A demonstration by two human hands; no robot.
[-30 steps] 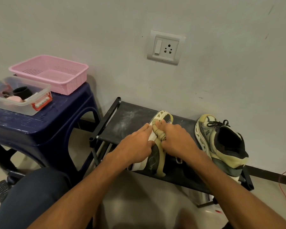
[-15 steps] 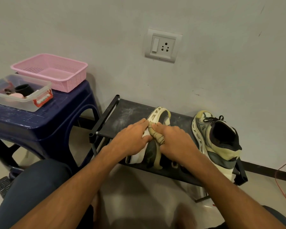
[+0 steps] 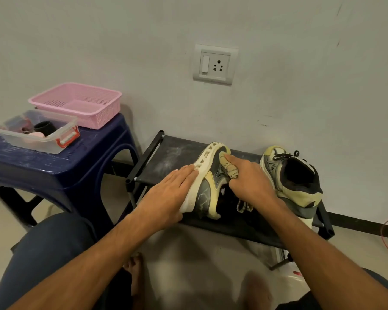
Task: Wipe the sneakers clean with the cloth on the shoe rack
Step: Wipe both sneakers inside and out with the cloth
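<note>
Sneaker [image 3: 207, 191] lies on side, middle of shoe rack [image 3: 166, 157]. Left hand [image 3: 166, 193] flat, fingers straight, presses on sole. Right hand [image 3: 251, 180] curls round bunched cloth [image 3: 230, 168], which touches far toe end.
Tip: hold shoe firm, rub in short strokes, turn cloth to clean bit.
Second sneaker [image 3: 293, 182] just right of right hand; easy to bump. Blue stool [image 3: 54, 166] with pink basket [image 3: 76, 104] far left, well apart.

Dim warm indoor light, soft shadows, slight blur, wide-angle edge distortion
</note>
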